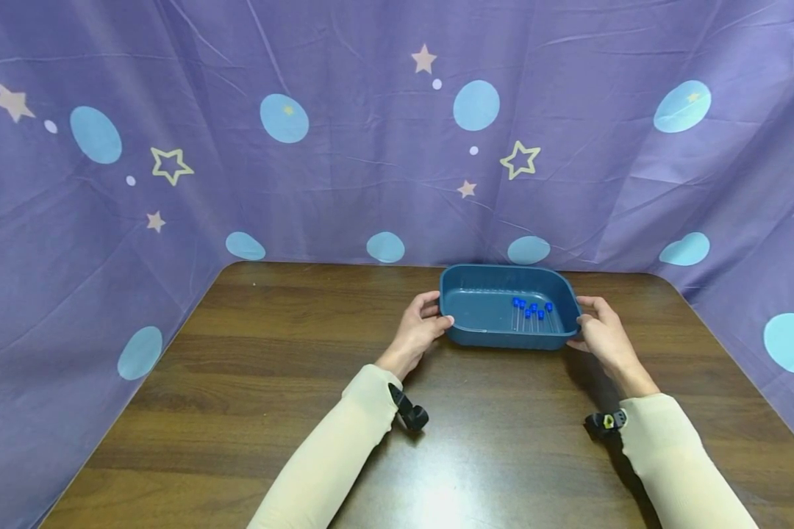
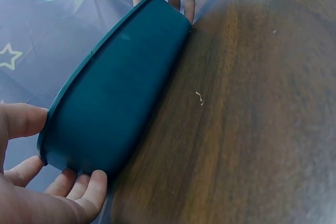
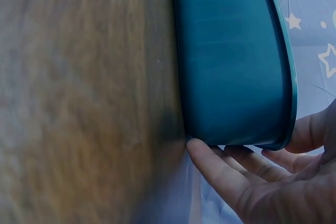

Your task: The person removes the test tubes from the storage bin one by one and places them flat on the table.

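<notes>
A dark teal plastic basin (image 1: 479, 339) is at the far side of the table, right of centre in the head view. Inside, toward its right end, lie several clear thin tubes with blue caps (image 1: 534, 308). My left hand (image 1: 418, 328) grips the basin's left end, thumb at the rim and fingers along the end wall. Opposite it, my right hand (image 1: 603, 334) holds the right end the same way. In the left wrist view the basin's side wall (image 2: 115, 77) stands close over the wood, and the right wrist view shows fingertips (image 3: 198, 148) at its bottom edge.
The brown wooden table (image 1: 291, 345) has rounded far corners. A purple curtain (image 1: 344, 184) with stars and blue dots hangs right behind it and along both sides. Black straps (image 1: 410, 411) sit at both wrists.
</notes>
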